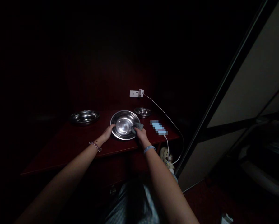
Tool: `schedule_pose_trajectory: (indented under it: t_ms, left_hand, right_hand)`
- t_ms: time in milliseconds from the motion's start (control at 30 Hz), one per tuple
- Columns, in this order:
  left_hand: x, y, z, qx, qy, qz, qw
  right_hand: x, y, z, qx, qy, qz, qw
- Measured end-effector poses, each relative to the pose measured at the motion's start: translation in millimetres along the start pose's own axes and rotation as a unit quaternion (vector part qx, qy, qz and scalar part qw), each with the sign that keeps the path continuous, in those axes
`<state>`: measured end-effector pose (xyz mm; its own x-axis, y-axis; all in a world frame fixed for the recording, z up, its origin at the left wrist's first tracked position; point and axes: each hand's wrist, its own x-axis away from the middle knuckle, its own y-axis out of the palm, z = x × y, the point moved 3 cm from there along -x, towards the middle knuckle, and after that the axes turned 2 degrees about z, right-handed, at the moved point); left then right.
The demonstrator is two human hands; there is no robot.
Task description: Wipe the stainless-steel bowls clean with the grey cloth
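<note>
A shiny steel plate (120, 119) lies on a dark red table (78, 143) in a dim room. My left hand (108, 132) grips the plate's left rim, fingers curled over the edge. My right hand (139, 133) is closed on a small grey cloth (138, 125) pressed against the plate's right inner side. A beaded bracelet is on my left wrist and a blue band on my right.
A second steel plate (84, 117) lies at the left and a small steel bowl (142, 111) behind the plate. A phone (158, 127) lies at the right, its white cable (167, 118) running to a wall socket (136, 93). A sliding door frame (223, 84) stands right.
</note>
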<state>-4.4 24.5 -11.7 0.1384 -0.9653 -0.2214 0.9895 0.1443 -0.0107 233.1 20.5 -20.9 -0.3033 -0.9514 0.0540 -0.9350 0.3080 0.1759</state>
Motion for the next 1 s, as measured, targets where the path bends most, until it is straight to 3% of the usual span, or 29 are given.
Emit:
schedule_pose_trajectory:
  t_ms: [300,567,867,1000]
  left_hand:
    - [5,9.9,14,0.08,0.036,-0.007,0.996]
    - [23,17.1,22,-0.004,0.05,-0.078,0.996]
    - [15,12.0,18,0.018,-0.011,-0.015,1.0]
    - [14,4.5,22,-0.005,-0.02,0.061,0.998]
  right_hand:
    - [-7,6,10,0.018,-0.024,0.022,0.999]
    - [-8,7,14,0.003,-0.027,0.031,0.999]
    - [-1,15,12,0.007,-0.041,-0.02,0.999]
    - [1,16,11,0.027,-0.064,-0.038,0.997]
